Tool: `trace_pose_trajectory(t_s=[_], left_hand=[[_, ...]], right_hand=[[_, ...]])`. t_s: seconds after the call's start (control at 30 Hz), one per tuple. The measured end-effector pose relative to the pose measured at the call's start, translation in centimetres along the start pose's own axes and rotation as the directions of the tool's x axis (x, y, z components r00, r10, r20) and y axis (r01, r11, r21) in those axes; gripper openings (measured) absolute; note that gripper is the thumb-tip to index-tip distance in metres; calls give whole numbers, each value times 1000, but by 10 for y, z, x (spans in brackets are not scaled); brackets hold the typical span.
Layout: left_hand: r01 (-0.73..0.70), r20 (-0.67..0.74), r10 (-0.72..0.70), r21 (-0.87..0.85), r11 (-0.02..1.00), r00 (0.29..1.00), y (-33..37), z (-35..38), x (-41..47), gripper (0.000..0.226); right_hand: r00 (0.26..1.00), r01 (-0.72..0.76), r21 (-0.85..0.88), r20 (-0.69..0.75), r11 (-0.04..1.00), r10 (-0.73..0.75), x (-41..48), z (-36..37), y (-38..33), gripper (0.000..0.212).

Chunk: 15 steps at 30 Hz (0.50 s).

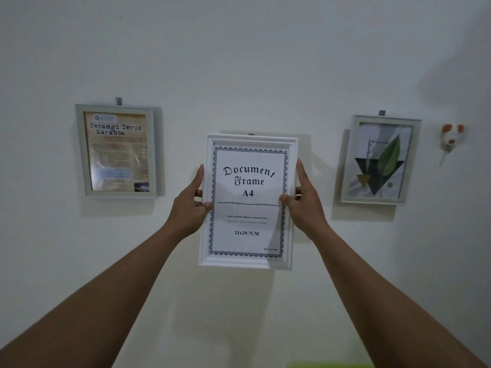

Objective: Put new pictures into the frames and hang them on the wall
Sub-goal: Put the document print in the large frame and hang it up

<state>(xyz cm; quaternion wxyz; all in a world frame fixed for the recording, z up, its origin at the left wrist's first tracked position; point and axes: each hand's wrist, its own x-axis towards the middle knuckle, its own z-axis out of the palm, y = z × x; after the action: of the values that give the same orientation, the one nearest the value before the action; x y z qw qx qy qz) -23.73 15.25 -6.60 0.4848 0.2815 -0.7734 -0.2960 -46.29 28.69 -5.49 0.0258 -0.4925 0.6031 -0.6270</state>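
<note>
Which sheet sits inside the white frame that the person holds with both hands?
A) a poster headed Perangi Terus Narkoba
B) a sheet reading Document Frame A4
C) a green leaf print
B: the white frame, gripped by the left hand and right hand, shows that printed title.

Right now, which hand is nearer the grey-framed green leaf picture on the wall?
The right hand. It grips the right edge of the white document frame; the grey-framed green leaf picture hangs to its right. The left hand grips the frame's left edge, farther away.
</note>
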Motion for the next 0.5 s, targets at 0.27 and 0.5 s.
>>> trace_pose_trajectory(t_s=[0.27, 0.5], left_hand=[[-13, -15, 14, 60, 998, 1000, -15, 17, 20, 91], [-43, -33, 46, 78, 996, 998, -26, 26, 20, 90]], right_hand=[[1000, 0, -62, 0, 998, 0, 22, 8, 25, 91], [998, 42, -147, -46, 988, -49, 23, 13, 38, 87]])
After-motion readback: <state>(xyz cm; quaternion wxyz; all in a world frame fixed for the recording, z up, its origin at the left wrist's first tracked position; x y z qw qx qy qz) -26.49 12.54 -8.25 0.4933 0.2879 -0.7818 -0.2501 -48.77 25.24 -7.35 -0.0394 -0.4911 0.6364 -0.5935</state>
